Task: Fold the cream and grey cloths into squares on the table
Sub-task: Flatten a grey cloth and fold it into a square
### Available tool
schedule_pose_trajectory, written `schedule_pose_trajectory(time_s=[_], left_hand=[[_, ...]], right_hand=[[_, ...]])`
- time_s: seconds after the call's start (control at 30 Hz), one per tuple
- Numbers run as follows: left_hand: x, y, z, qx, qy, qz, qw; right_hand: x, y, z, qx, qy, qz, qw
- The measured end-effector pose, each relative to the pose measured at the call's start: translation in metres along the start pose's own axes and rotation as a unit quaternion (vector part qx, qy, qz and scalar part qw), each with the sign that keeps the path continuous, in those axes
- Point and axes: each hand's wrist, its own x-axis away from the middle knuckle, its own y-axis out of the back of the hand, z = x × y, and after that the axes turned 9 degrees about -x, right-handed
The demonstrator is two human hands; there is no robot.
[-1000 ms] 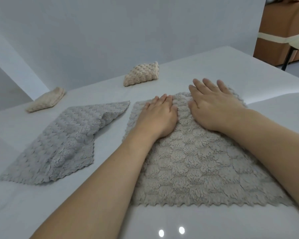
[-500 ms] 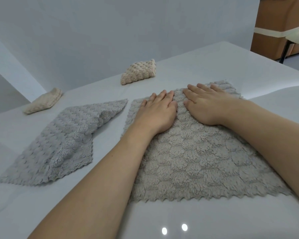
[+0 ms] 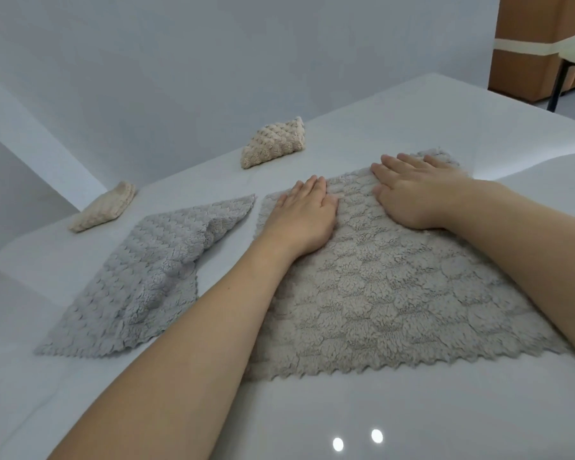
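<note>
Left hand (image 3: 301, 215) and right hand (image 3: 415, 190) lie flat, palms down, fingers straight, forearms extended.

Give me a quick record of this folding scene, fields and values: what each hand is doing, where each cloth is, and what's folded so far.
left hand: flat, pressing the spread cloth
right hand: flat, pressing the same cloth near its far edge
spread cloth: grey-beige, unfolded, in front of the person
grey cloth: left of it, rumpled, unfolded
cream cloths: two folded, one far centre, one far left
table: white, glossy
</note>
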Motion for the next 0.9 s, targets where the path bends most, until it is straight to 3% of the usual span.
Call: schedule_pose_trajectory(time_s=[0.27,0.9], left_hand=[[0.008,-0.004,0.062,0.001,0.057,0.011,0.998],[0.010,0.004,0.054,0.010,0.069,0.014,0.997]], right_hand=[[0.005,0.007,-0.010,-0.005,-0.039,-0.008,0.999],[0.007,0.010,-0.006,0.001,-0.099,-0.021,0.995]])
